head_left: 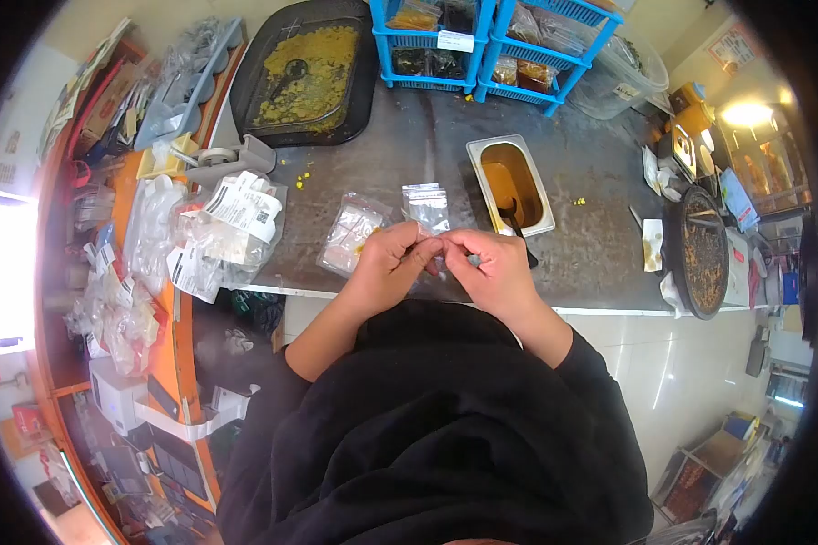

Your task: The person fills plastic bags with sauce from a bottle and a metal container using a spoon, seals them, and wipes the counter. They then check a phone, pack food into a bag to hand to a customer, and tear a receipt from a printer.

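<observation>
My left hand (391,261) and my right hand (489,263) meet at the table's near edge, thumbs and fingertips pinched together. Whatever lies between the fingertips is too small and covered to make out. Just beyond them are small clear zip bags (425,205) with a printed strip along the top. Beside my left hand lies a clear plastic bag (350,234) with pale contents. Behind my right hand stands a metal pan (511,182) of orange-brown powder. A dark-handled scoop (510,215) leans in it, its handle reaching over the rim towards my right hand.
A black tray (362,113) of yellow-green crumbs sits at the far left, near a tape dispenser (236,162) and bagged packages (236,213). Blue racks (436,82) of bags stand at the back. To the right are a round dark tray (700,254) and a plastic tub (609,95).
</observation>
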Motion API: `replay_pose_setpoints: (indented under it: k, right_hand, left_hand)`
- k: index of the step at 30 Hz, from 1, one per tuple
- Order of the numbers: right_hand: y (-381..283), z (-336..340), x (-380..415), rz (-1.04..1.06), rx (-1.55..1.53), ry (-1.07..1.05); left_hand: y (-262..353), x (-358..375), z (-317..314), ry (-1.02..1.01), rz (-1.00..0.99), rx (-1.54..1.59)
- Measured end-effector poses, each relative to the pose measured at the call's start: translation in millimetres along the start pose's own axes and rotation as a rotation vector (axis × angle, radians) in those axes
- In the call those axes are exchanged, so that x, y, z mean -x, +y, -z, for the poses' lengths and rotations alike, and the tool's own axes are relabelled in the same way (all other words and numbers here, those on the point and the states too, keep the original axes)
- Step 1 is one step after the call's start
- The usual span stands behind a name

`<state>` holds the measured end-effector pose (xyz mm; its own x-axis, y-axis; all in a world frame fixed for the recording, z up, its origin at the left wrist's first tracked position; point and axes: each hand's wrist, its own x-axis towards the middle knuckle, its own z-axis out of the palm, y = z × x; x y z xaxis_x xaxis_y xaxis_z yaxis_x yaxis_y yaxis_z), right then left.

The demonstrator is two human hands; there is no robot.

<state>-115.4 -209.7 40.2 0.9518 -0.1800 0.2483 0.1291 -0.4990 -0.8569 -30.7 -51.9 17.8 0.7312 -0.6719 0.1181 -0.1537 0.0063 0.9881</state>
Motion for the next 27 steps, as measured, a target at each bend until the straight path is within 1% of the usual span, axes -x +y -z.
replay_pose_setpoints:
  k: [1,3,4,7,10,13,14,16,17,18,19,21,22,24,25,26,27]
  right_hand:
    - [0.9,2.4,0.6,0.021,0.043,0.08]
    - [2.6,8.1,-2.7,0.07,0.131,0.239]
    - [5.8,15.1,-3.8,0.097,0.132,0.216]
    - [9.3,41.0,1.2,0.469,0.363,0.014]
    - [-3.6,60.1,2.5,0.386,0.438,-0.198]
    - [0.3,77.6,2.1,0.527,0.331,-0.165]
    - [2.9,83.6,3.8,0.468,0.328,-0.244]
    - [8.0,94.9,7.5,0.349,0.318,-0.402]
    - [8.9,98.3,7.0,0.338,0.254,-0.428]
    - [9.3,101.9,5.2,0.328,0.19,-0.453]
    - [10.6,105.4,3.6,0.316,0.127,-0.479]
    - [24.4,118.9,-2.5,0.153,-0.022,-0.407]
    - [34.4,126.8,-7.2,0.071,-0.095,-0.369]
    - [71.8,136.5,-14.6,0.205,0.227,-0.32]
    - [81.0,138.3,-17.8,0.274,0.388,-0.294]
    - [81.2,135.0,-9.9,0.254,0.475,-0.313]
    - [84.1,128.4,-6.0,0.261,0.481,-0.332]
  left_hand:
    - [5.3,-1.4,-4.3,-0.005,-0.026,-0.076]
    - [12.7,-2.6,-13.3,-0.013,0.031,-0.095]
    - [15.5,-3.5,-17.1,-0.016,0.059,-0.106]
    - [22.3,-12.9,-15.5,-0.049,0.2,-0.121]
    - [45.9,-28.4,-10.8,-0.182,0.389,-0.386]
    - [46.7,-29.5,-27.3,-0.132,-0.052,-0.333]
    - [45.2,-32.0,-23.0,-0.372,-0.114,-0.28]
    - [41.8,-25.4,-37.5,-0.603,0.04,0.077]
    - [40.1,-23.7,-44.4,-0.711,0.116,0.259]
    - [38.9,-27.0,-49.2,-0.764,0.119,0.289]
    - [39.5,-28.4,-51.2,-0.753,0.139,0.311]
    - [40.9,-28.2,-52.4,-0.732,0.186,0.356]
    - [35.8,-26.6,-54.1,-0.625,0.157,0.391]
    - [17.2,-21.9,-59.2,-0.409,0.098,0.457]
    - [12.5,-23.3,-62.1,-0.286,0.046,0.384]
    - [8.4,-26.1,-64.8,-0.163,-0.005,0.308]
    - [3.9,-29.3,-67.2,-0.041,-0.052,0.231]
